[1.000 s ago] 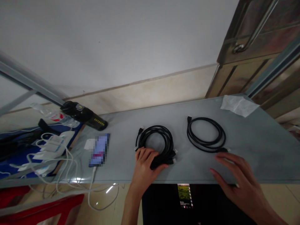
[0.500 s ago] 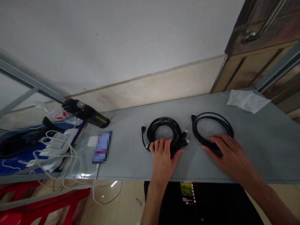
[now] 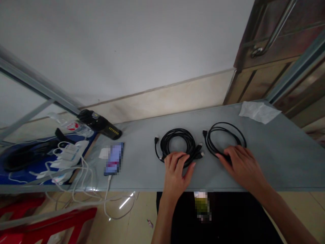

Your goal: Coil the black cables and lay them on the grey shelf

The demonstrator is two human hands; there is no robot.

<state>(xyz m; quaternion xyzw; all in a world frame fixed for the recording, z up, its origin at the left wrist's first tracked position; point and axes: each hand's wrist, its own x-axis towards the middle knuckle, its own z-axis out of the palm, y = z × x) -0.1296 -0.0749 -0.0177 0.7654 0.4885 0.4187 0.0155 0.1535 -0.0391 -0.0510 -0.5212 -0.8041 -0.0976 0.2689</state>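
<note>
Two coils of black cable lie side by side on the grey table. At the near edge of the thick left coil (image 3: 186, 134), my left hand (image 3: 175, 173) rests with curved fingers touching it and the thumb held apart. Black plugs with pale tips stick out on the right of that coil, and another plug (image 3: 156, 139) is at its left. My right hand (image 3: 243, 166) has its fingers and thumb closed around the near side of the thinner right coil (image 3: 223, 123), hiding that part. A black plug (image 3: 204, 133) ends at this coil's left.
A phone (image 3: 114, 157) on a white charging cable lies to the left. Behind it are a black bottle (image 3: 106, 127) and a clear plastic bottle (image 3: 78, 127). White chargers (image 3: 68, 152) crowd the left end. A white sheet (image 3: 259, 112) lies at the back right.
My left fingers have loosened on the thick coil. My right hand keeps hold of the thinner coil, whose loops have spread slightly. The view has shifted a little.
</note>
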